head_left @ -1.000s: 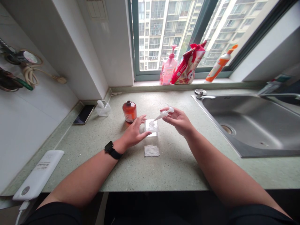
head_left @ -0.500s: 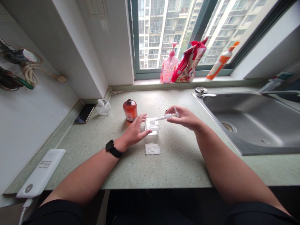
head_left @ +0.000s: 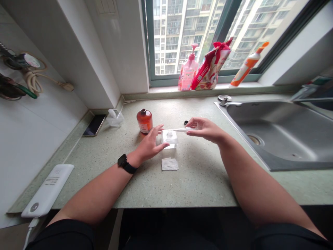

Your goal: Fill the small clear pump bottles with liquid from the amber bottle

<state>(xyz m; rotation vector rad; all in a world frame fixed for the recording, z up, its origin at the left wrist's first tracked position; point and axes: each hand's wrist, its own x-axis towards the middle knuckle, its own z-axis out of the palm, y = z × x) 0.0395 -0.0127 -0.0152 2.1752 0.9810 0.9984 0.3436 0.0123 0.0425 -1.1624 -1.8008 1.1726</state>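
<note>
My left hand (head_left: 150, 140) curves around the left side of a clear square glass bottle (head_left: 170, 139), thumb at its near side and fingertips at its far left corner. The bottle stands upright with its round neck uncapped. Between the fingers and thumb of my right hand (head_left: 205, 129) is a slim white syringe (head_left: 180, 130), nearly level, its thin tip pointing left over the bottle's neck. Its rear end is hidden in the hand. Just behind my left fingers stands an amber bottle (head_left: 144, 121) without a cap. A small black cap (head_left: 186, 123) lies by my right fingertips.
A folded white tissue (head_left: 170, 164) lies in front of the glass bottle. At left are a phone (head_left: 94, 125), a crumpled clear plastic piece (head_left: 114, 118) and a white power bank (head_left: 49, 190). The steel sink (head_left: 281, 130) is at right. A pump bottle (head_left: 187, 73) stands on the windowsill.
The syringe has swung to nearly level, and its rear end has gone behind my right fingers. The black cap shows more now. My left hand stays around the glass bottle.
</note>
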